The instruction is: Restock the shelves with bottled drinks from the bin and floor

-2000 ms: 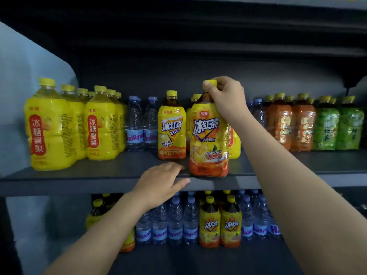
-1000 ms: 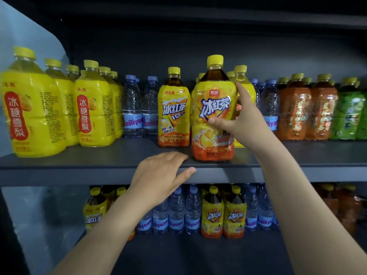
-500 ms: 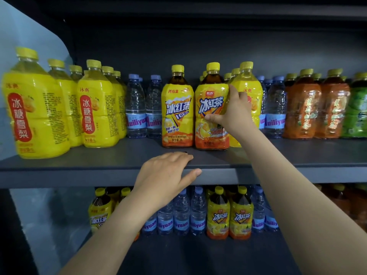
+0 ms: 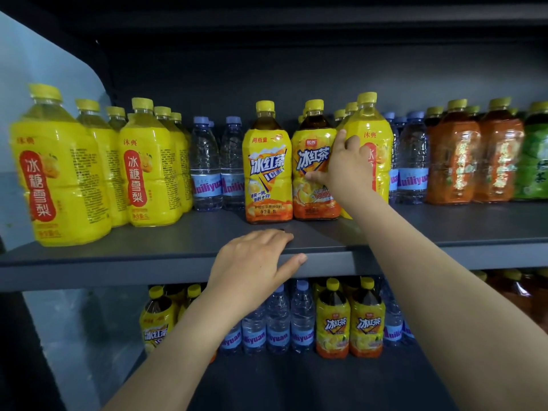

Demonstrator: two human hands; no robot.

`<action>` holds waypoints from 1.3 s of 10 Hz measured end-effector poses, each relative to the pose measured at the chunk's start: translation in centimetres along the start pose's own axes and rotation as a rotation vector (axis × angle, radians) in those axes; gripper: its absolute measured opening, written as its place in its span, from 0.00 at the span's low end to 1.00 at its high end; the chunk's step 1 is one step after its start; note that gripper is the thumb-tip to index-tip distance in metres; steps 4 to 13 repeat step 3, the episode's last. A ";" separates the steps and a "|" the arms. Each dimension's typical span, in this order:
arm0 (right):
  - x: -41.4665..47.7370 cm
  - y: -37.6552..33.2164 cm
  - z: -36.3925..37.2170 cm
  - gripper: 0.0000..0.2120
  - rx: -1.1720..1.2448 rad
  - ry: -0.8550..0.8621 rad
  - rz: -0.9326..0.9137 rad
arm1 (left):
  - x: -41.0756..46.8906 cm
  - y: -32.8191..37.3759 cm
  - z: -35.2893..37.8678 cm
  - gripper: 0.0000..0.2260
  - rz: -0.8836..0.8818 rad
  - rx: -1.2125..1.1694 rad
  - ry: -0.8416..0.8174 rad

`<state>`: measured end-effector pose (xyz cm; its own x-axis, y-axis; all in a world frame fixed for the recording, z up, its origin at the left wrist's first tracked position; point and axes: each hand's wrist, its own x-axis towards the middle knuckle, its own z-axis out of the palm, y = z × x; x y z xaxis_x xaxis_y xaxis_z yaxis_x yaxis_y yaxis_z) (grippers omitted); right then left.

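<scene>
Two hands are in my feed right now. I see the right hand [image 4: 347, 170] up at the dark grey metal shelf [image 4: 118, 262], fingers curled round the right flank of a yellow-capped iced tea bottle in a yellow and orange wrapper [image 4: 311, 161], thumb pressed on its front label. That bottle stands upright on the shelf, snug against the palm. Just beside it on the thumb side is a second iced tea bottle with a yellow label [image 4: 267, 164]. Right behind the knuckles stands a tall yellow pear drink bottle [image 4: 375, 134].

The left hand [image 4: 255, 262] sits lower and nearer me. Its fingers lie relaxed and flat on the shelf's top, its thumb stretches along the front lip, and it holds nothing. Beyond its fingertips, off to the left, I pick out clear water bottles with blue labels [image 4: 207, 173]. Under its wrist, on the lower dark shelf [image 4: 296, 381], small water bottles [image 4: 302, 315] and small iced tea bottles [image 4: 332, 324] stand in a row.
</scene>
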<state>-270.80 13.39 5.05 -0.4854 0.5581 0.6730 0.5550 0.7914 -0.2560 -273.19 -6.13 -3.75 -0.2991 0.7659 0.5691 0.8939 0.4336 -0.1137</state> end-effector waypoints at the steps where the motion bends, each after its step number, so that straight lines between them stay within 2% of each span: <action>1: -0.4 -0.2 0.2 0.49 -0.004 0.011 0.008 | -0.1 0.0 0.0 0.25 -0.004 -0.002 0.016; 3: -1.7 -0.7 0.0 0.44 0.126 0.004 0.073 | -0.1 0.1 -0.4 0.25 -0.005 -0.002 0.007; 13: -1.7 -0.7 0.0 0.44 0.126 0.004 0.073 | -0.1 0.1 -0.4 0.25 -0.005 -0.002 0.007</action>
